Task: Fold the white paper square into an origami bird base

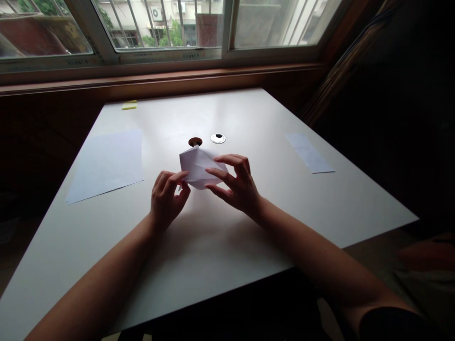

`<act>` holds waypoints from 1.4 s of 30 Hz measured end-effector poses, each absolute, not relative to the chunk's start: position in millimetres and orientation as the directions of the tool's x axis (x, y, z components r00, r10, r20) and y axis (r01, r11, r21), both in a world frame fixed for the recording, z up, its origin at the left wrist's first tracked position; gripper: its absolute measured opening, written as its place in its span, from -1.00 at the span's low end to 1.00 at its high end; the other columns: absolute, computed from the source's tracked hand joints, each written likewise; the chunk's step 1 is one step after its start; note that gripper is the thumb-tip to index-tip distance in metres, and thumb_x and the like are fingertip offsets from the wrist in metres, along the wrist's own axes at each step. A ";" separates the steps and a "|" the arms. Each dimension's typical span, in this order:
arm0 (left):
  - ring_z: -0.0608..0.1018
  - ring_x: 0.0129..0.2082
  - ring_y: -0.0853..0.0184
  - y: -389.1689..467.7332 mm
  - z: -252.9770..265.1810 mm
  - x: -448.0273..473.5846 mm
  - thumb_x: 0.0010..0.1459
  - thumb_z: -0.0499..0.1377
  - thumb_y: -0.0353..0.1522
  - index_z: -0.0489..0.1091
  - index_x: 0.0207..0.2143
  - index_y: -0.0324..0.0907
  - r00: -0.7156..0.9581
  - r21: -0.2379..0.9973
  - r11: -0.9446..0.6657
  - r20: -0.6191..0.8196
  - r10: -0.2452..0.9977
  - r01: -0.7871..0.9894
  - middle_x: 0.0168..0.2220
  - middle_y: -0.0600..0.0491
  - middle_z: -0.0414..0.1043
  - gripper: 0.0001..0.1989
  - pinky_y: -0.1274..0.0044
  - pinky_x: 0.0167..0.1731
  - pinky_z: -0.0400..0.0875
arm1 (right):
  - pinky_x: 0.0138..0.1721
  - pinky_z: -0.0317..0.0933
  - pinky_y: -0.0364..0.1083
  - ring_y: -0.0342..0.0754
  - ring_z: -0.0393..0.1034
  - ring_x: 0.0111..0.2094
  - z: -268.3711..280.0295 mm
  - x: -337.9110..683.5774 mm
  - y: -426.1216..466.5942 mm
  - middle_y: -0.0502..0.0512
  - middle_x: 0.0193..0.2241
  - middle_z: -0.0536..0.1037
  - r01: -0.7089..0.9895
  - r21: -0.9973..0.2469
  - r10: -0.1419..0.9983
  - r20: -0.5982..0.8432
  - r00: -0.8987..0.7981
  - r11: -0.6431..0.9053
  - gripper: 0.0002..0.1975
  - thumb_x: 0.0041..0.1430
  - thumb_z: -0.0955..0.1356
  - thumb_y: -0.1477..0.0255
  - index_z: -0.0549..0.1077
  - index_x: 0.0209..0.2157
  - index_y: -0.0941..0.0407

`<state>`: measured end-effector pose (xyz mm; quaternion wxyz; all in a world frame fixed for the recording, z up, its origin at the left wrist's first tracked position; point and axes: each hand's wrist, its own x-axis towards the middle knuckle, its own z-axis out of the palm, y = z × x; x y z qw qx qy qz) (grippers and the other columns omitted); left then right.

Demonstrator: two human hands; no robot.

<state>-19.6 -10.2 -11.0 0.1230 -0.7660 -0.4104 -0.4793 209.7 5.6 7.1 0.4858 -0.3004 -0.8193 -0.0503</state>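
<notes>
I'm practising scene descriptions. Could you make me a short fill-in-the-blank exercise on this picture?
1. Of the folded paper, large flat sheet and narrow strip, the left hand and right hand touch only the ____.
2. The large flat sheet lies on the person's ____ side.
3. The small pad near the far edge of the table is ____ in color.

Missing words: folded paper; left; yellow.

We see daylight pouring through the window point(227, 33), soft glare on the pale surface point(220, 251), shadows toward us, and near-black darkness at right.
</notes>
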 end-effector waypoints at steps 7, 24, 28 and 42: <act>0.47 -0.37 0.33 -9.8 -9.0 -18.5 0.08 0.18 -0.57 0.38 -0.06 -0.12 0.156 0.242 -0.608 0.836 0.527 0.756 -0.36 0.08 0.36 -0.63 0.47 -0.25 0.44 | -0.19 0.45 0.08 0.00 0.38 -0.24 -4.6 212.5 9.8 0.10 -0.20 0.39 0.416 -0.531 0.618 0.780 -0.100 0.738 -0.31 0.14 0.45 0.22 0.13 0.22 0.00; 0.48 -0.32 0.28 -13.4 -14.2 -13.0 0.11 0.19 -0.54 0.32 0.09 -0.10 0.343 0.162 -0.690 0.773 0.533 0.706 -0.32 0.02 0.40 -0.52 0.43 -0.22 0.47 | -0.13 0.49 -0.06 0.02 0.51 -0.03 -6.8 195.2 1.9 0.23 0.17 0.40 0.253 -0.616 0.666 0.688 -0.288 0.746 -0.35 0.22 0.42 0.39 0.16 0.28 -0.03; 0.52 -0.32 0.34 -13.0 -13.0 -12.5 0.15 0.22 -0.47 0.31 0.08 -0.11 0.340 0.259 -0.720 0.746 0.572 0.644 -0.26 0.02 0.44 -0.57 0.47 -0.23 0.50 | -0.11 0.48 -0.05 0.01 0.51 -0.04 -5.1 197.6 2.1 0.18 0.10 0.48 0.234 -0.607 0.650 0.695 -0.306 0.759 -0.41 0.22 0.41 0.41 0.22 0.25 -0.03; 0.60 -0.24 0.35 -13.7 -9.4 -13.3 0.18 0.29 -0.42 0.36 0.04 -0.11 0.357 0.276 -0.769 0.761 0.541 0.577 -0.22 0.00 0.53 -0.63 0.52 -0.21 0.52 | -0.01 0.42 0.02 0.04 0.47 0.02 -1.6 199.5 2.9 0.17 0.07 0.50 0.279 -0.552 0.619 0.697 -0.362 0.786 -0.46 0.24 0.40 0.35 0.25 0.23 -0.02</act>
